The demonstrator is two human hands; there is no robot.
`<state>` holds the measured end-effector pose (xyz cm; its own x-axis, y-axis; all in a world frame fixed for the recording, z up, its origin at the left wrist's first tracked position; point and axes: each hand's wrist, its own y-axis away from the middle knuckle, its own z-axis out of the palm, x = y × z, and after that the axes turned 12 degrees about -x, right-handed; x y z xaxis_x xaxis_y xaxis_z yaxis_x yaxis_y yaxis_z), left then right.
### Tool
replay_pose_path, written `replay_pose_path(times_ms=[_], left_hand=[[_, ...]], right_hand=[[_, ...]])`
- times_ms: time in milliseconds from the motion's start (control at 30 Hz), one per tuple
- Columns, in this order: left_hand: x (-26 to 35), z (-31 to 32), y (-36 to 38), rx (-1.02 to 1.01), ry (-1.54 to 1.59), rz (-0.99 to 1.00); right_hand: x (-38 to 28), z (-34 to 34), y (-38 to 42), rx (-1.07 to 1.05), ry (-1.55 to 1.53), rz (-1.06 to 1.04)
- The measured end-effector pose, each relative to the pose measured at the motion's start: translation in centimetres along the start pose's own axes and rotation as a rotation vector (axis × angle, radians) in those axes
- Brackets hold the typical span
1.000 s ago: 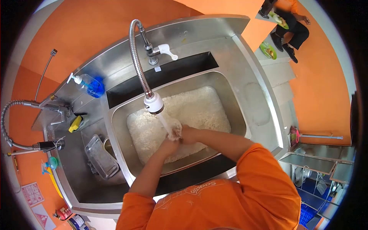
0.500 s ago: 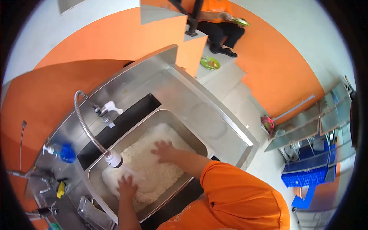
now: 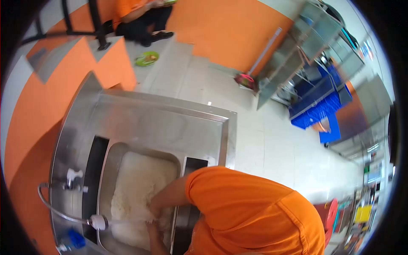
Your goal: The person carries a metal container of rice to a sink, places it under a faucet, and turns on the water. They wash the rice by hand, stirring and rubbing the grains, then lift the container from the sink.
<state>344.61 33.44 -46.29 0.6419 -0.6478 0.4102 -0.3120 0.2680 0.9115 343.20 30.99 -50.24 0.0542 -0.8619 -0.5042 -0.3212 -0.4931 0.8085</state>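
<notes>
Right hand (image 3: 154, 207) and left hand (image 3: 154, 230) over white grains (image 3: 135, 182) in steel basin (image 3: 108, 182), fingers blurred, cannot tell if apart or together, tap nozzle (image 3: 99, 222) running alongside, counter (image 3: 165, 124) around, green plate (image 3: 147, 59) on stairs (image 3: 170, 63), seated person (image 3: 142, 26) beyond.

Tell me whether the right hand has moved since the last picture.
Yes: judged against the metal basin, the right hand has shifted toward its near rim, closer to the left hand.

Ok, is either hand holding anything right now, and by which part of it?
It cannot be told: the right hand and left hand are blurred by the white grains in the steel basin, and no grip shows clearly.
</notes>
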Motion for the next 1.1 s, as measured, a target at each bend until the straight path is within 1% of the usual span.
replay_pose_path(times_ms=[67, 100, 233, 267, 300, 400, 467, 500, 533, 600, 700, 733, 800, 833, 867, 900, 933, 967, 1000, 1033, 1067, 1100], left_hand=[[1.6, 0.0, -2.1, -0.015, -0.167, 0.039], [1.5, 0.4, -3.3, -0.027, -0.238, 0.050], [-0.8, 3.9, -6.9, -0.148, -0.584, 0.063], [-0.8, 4.9, -7.8, -0.185, -0.699, 0.074], [-0.8, 5.3, -8.5, -0.216, -0.819, 0.085], [0.8, 4.1, -10.3, -0.215, -1.119, 0.139], [2.8, 5.6, -11.9, -0.238, -1.312, 0.200], [4.0, 7.2, -12.6, -0.271, -1.425, 0.232], [4.6, 8.8, -13.2, -0.309, -1.541, 0.264], [5.0, 11.2, -14.2, -0.371, -1.752, 0.321], [6.2, 12.7, -14.9, -0.380, -1.995, 0.392], [6.1, 12.9, -15.1, -0.372, -2.052, 0.413], [7.0, 16.0, -9.6, -0.345, -2.145, 0.449], [8.0, 16.9, -5.5, -0.318, -2.183, 0.448], [5.9, 12.1, -11.4, -0.273, -2.210, 0.435], [4.7, 8.8, -12.5, -0.213, -2.221, 0.409], [2.9, 4.9, -12.7, -0.141, -2.208, 0.363], [0.5, 0.4, -12.3, -0.054, -2.174, 0.290], [-2.1, -3.7, -10.1, 0.041, -2.129, 0.196], [-5.5, -7.3, -6.5, 0.121, -2.078, 0.079], [-9.2, -6.7, -5.8, 0.234, -1.492, 0.321], [-6.7, -5.0, -3.2, -0.064, -1.656, 0.175]], right_hand=[[4.3, -3.5, 3.9, 0.069, -0.066, -0.088], [9.5, -7.1, 10.1, 0.088, -0.098, -0.132], [7.8, -6.1, 11.1, 0.188, -0.318, -0.289], [8.7, -5.5, 13.5, 0.243, -0.388, -0.323], [9.1, -4.6, 13.5, 0.290, -0.442, -0.300], [10.4, -3.9, 11.3, 0.448, -0.174, -0.503], [12.9, -3.7, 11.2, 0.535, 0.019, -0.583], [14.1, -3.6, 11.7, 0.580, -0.023, -0.537], [14.6, -3.7, 12.8, 0.524, 0.018, -0.394], [14.8, -5.2, 14.3, 0.373, 0.086, -0.137], [14.1, -8.7, 17.4, 0.079, 0.242, 0.177], [13.4, -8.5, 18.8, 0.081, 0.237, 0.179], [11.9, -6.2, 22.4, 0.266, -0.105, 0.456], [12.0, -4.7, 23.5, 0.263, -0.085, 0.440], [12.5, -3.4, 23.3, 0.414, 0.061, 0.347], [12.7, -2.6, 23.0, 0.561, 0.222, 0.234], [12.5, -2.7, 21.6, 0.486, 0.231, 0.253], [12.9, -2.8, 20.1, 0.467, 0.317, 0.216], [13.3, -2.3, 18.5, 0.567, 0.223, 0.149], [12.6, -2.6, 18.8, 0.533, 0.135, 0.079], [12.4, -2.3, 19.0, 0.501, 0.048, -0.042], [12.5, -1.1, 16.9, 0.603, 0.083, -0.142]])
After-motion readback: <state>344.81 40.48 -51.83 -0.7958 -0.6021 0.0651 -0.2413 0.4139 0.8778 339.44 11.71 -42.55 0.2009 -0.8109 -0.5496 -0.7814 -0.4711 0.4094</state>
